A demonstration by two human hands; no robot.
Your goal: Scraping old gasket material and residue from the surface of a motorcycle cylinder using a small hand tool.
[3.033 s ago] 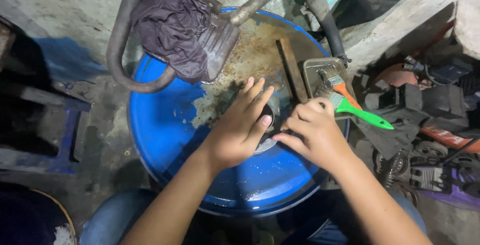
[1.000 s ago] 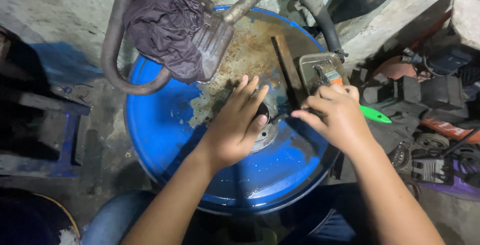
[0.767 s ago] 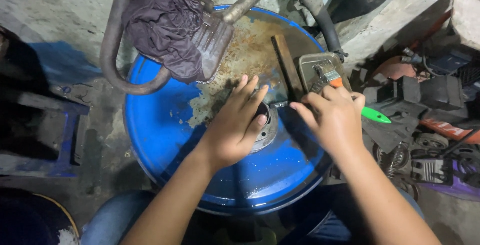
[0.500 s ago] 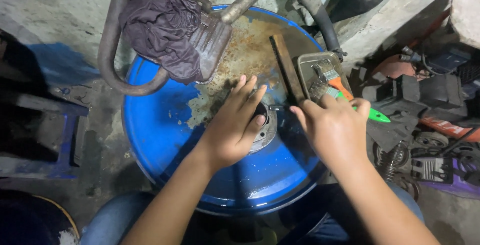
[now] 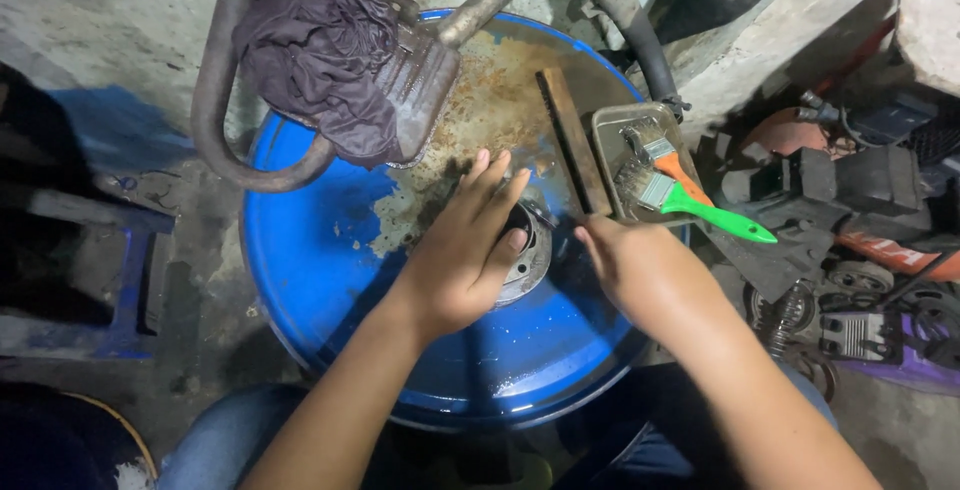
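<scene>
Nearest to the camera, two bare forearms come up from the bottom edge over a blue drum point(image 5: 330, 280), which stands upright and is used like a table. On the near middle of the drum top lies a round metal part point(image 5: 527, 255), grey and shiny. The left hand point(image 5: 465, 255) lies flat on it with the fingers stretched out and a little spread, pressing on the left side of the part; it does not grip anything. The right hand point(image 5: 635, 270) is just to the right of the part, with the fingers curled inward. I cannot tell if it holds something, because the fingertips are hidden.

A little farther, to the right, a shallow metal tray point(image 5: 612, 130) sits at the drum's edge. A green-handled brush point(image 5: 700, 207) and an orange-handled brush point(image 5: 665, 155) rest in it. Just left of the tray lies a rusty flat bar point(image 5: 572, 140). The far half of the drum top is rusty.

At the far left, a dark cloth point(image 5: 320, 45) covers a metal exhaust pipe point(image 5: 225, 120) with a curved tube. Engine parts point(image 5: 860, 240) lie on the ground at the right.
</scene>
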